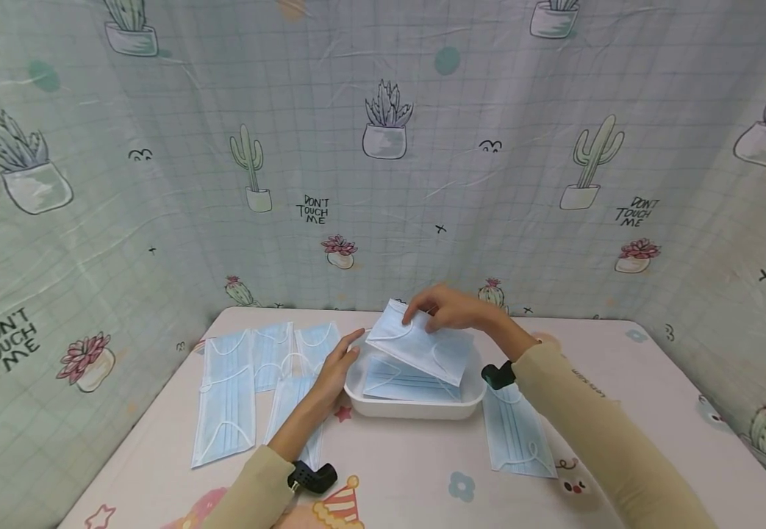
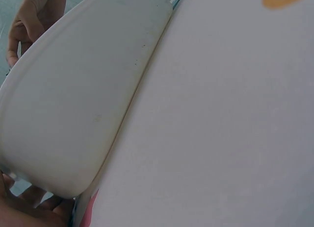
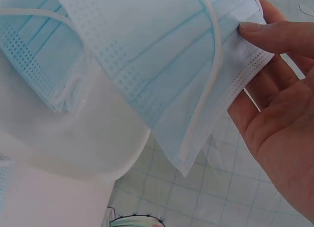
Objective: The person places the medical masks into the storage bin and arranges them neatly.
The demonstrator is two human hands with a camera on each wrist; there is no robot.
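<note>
My right hand (image 1: 448,308) pinches a light-blue face mask (image 1: 423,345) by its upper edge, thumb on one face and fingers behind, as the right wrist view shows. This mask (image 3: 162,55) hangs tilted over a white plastic container (image 1: 416,410). Inside the container lies another pleated mask (image 1: 406,383), partly covered by the held one. My left hand (image 1: 335,371) rests against the container's left end, fingers extended along its side near the rim. In the left wrist view, the container wall (image 2: 83,89) fills much of the picture, with the left fingers (image 2: 34,212) at its end.
Several blue masks lie flat left of the container, including one mask (image 1: 227,389) at the far left; some overlap under my left forearm. Another mask (image 1: 518,433) lies to the right, beneath my right forearm. A printed curtain (image 1: 383,184) stands behind the pink tablecloth (image 1: 409,470).
</note>
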